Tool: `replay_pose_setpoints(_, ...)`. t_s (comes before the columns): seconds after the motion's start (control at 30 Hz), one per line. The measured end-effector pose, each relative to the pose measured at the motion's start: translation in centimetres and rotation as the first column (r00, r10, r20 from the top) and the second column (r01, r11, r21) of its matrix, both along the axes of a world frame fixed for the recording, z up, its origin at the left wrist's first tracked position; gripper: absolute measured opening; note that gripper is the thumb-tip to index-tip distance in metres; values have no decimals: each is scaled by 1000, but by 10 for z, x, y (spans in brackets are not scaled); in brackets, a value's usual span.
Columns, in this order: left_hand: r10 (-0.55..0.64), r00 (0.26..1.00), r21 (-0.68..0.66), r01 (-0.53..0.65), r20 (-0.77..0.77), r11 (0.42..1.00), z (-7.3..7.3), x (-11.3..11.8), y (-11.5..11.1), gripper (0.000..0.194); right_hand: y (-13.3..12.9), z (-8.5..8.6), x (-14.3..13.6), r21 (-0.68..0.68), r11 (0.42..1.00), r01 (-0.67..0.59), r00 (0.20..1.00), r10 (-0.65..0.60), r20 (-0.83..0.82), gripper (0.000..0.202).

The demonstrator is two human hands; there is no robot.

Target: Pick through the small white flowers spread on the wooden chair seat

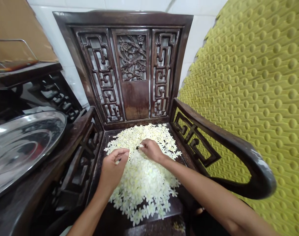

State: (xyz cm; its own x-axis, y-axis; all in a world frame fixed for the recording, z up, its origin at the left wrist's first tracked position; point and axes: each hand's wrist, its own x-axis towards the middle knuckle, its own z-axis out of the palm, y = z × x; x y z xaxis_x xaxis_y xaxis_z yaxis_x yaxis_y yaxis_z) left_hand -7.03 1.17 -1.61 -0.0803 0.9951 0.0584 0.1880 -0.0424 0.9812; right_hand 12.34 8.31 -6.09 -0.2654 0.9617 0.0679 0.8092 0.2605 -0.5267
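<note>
A thick heap of small white flowers with pale yellow centres [146, 183] covers most of the dark wooden chair seat [161, 226]. Above the left side of the heap is my left hand [114, 167], its thumb and fingertips drawn together in a pinch. Whatever those fingertips hold, if anything, is too small to make out. My right hand [151, 150] reaches over the middle of the heap. Between its thumb and forefinger shows a bit of white, which looks like a single flower [140, 145]. A small dark gap in the flowers lies just under these fingertips.
Behind the seat rises the chair's carved back [136, 98], and a curved armrest [228, 141] stands at the right. A shiny metal tray [51, 141] rests by the left armrest. Yellow bumpy padding [267, 82] covers the right side. A wire rack [23, 44] sits far left.
</note>
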Motion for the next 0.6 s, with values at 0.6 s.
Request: replay_pose_setpoints(0.6, -93, 953, 387, 204, -287, 899, -5, 29, -18, 11, -83, 43, 14, -72, 996, -55, 762, -5, -647, 19)
